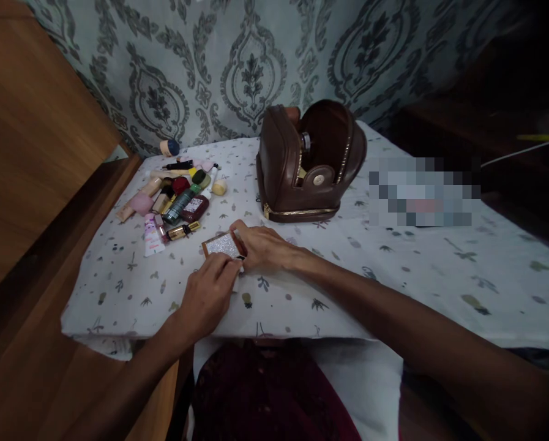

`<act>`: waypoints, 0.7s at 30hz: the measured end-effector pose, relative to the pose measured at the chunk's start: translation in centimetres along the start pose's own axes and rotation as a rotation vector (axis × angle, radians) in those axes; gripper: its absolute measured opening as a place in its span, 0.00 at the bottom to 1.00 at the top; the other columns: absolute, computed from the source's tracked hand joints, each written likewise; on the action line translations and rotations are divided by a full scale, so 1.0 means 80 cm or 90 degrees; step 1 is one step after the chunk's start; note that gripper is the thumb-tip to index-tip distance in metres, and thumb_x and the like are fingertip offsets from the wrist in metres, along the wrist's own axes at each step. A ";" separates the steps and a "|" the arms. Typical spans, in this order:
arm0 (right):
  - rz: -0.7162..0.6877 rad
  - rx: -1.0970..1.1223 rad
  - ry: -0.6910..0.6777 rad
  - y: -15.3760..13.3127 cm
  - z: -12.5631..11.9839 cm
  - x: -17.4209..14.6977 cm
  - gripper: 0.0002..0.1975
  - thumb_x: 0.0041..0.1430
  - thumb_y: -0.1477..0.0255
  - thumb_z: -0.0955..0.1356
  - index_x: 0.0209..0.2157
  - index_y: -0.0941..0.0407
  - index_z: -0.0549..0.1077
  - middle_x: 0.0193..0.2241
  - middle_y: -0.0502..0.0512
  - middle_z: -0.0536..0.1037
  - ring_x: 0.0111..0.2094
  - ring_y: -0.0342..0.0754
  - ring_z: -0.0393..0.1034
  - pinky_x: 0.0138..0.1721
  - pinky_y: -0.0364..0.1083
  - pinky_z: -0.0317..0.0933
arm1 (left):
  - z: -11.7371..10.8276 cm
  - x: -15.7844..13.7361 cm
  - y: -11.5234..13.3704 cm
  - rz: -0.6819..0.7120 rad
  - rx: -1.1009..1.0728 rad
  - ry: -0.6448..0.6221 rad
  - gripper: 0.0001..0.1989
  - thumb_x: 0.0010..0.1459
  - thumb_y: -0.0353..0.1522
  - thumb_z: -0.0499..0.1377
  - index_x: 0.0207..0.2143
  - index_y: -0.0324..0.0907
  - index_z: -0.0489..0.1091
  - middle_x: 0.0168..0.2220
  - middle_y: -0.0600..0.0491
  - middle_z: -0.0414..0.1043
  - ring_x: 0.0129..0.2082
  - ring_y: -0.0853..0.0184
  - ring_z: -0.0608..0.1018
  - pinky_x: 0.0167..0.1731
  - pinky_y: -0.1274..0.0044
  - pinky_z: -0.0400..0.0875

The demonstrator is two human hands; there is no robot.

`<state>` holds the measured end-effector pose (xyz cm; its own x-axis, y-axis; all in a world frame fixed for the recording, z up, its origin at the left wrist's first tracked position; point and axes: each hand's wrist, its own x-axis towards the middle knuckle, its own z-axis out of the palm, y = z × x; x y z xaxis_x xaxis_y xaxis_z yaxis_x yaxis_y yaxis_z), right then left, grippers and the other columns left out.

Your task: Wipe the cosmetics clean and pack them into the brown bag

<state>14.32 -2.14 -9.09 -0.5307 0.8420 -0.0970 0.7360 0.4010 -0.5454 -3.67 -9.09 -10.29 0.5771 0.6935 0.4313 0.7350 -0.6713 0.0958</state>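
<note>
A small flat rectangular case, silver glitter on top with orange-brown edges, is between my two hands just above or on the table. My right hand grips its right end, thumb and fingers curled around it. At the near edge, my left hand has its fingers bent and pressed against the case. A bit of something white shows under the left fingertips; what it is I cannot make out. Left of the case lies a gold and black tube, apart from both hands.
Several cosmetics lie at the left, among them a dark red bottle, a pink sponge and a white-purple tube. A brown bag stands unzipped behind my hands. A blurred-out item lies right on the patterned tablecloth.
</note>
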 end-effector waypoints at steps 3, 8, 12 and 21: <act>-0.022 -0.018 0.003 0.005 0.003 0.003 0.27 0.48 0.65 0.70 0.49 0.57 0.62 0.33 0.56 0.76 0.32 0.52 0.69 0.28 0.46 0.51 | 0.002 0.015 -0.001 0.000 0.008 -0.026 0.11 0.67 0.27 0.48 0.46 0.43 0.69 0.39 0.48 0.72 0.40 0.62 0.74 0.37 0.72 0.71; -0.038 -0.018 0.022 0.006 0.006 0.004 0.26 0.49 0.67 0.70 0.50 0.56 0.62 0.35 0.56 0.76 0.34 0.53 0.70 0.31 0.47 0.52 | 0.010 0.031 -0.011 -0.030 0.035 -0.021 0.12 0.69 0.30 0.47 0.44 0.43 0.70 0.39 0.49 0.70 0.41 0.62 0.72 0.38 0.73 0.70; -0.006 0.003 0.006 0.001 0.001 0.001 0.26 0.47 0.65 0.72 0.47 0.55 0.63 0.32 0.53 0.75 0.32 0.51 0.69 0.29 0.47 0.52 | 0.014 0.031 -0.027 -0.070 0.028 0.002 0.13 0.70 0.31 0.46 0.42 0.43 0.70 0.38 0.49 0.69 0.40 0.62 0.72 0.38 0.73 0.69; -0.001 0.023 0.000 -0.003 -0.002 0.000 0.26 0.45 0.60 0.74 0.43 0.53 0.63 0.29 0.52 0.74 0.30 0.51 0.67 0.29 0.47 0.52 | 0.011 0.021 -0.042 -0.098 0.032 0.052 0.10 0.68 0.31 0.49 0.42 0.42 0.70 0.37 0.49 0.69 0.39 0.61 0.71 0.39 0.71 0.68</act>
<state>14.22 -2.15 -8.81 -0.5316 0.8415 -0.0961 0.7196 0.3889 -0.5753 -4.83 -5.44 -10.68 0.4267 0.7623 0.4866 0.8306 -0.5432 0.1226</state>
